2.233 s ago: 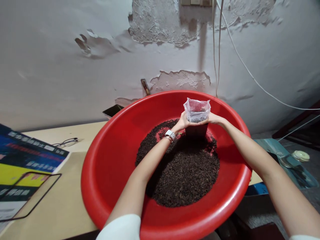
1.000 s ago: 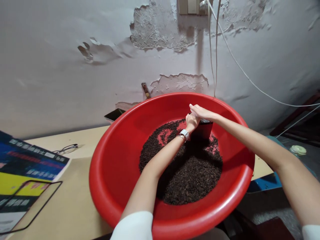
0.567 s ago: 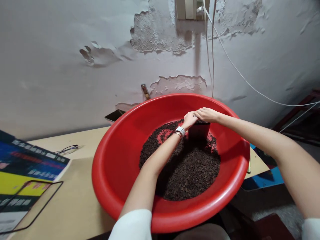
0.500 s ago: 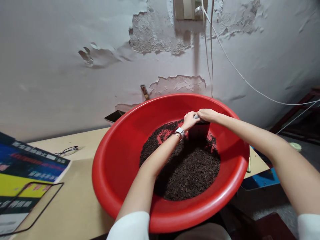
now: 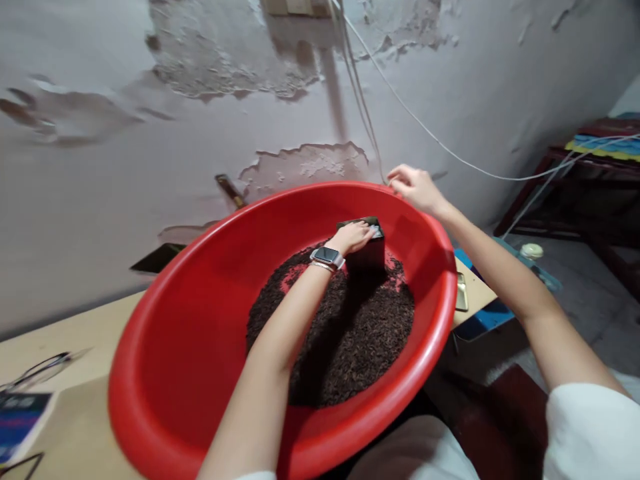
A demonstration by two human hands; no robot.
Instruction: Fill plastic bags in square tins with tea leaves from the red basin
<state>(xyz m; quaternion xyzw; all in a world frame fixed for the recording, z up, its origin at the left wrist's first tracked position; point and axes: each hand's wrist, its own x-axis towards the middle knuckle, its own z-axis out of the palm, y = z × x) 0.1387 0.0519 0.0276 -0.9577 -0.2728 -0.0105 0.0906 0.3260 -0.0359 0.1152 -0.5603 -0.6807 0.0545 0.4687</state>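
A big red basin (image 5: 165, 333) holds dark loose flakes (image 5: 370, 340) on its bottom. Within it, toward the back, stands a dark open-topped box (image 5: 367, 257). My left hand (image 5: 354, 237), with a watch (image 5: 327, 256) at the wrist, is at the top of this box, its fingers on something pale and shiny (image 5: 375, 231) at the opening. Over the basin's back right rim is my right hand (image 5: 413, 187), raised away from the box, fingers bent and apart with nothing seen in them.
A pale table (image 5: 85, 427) bears the basin, with glasses (image 5: 43, 367) and a printed sheet (image 5: 23, 423) at left. A small gold tray (image 5: 461, 292) lies right of the basin. White cables (image 5: 440, 141) hang along the peeling wall (image 5: 200, 147).
My right hand has left the box and risen to the basin's back right rim. My left hand stays at the box. The view has turned to the right.
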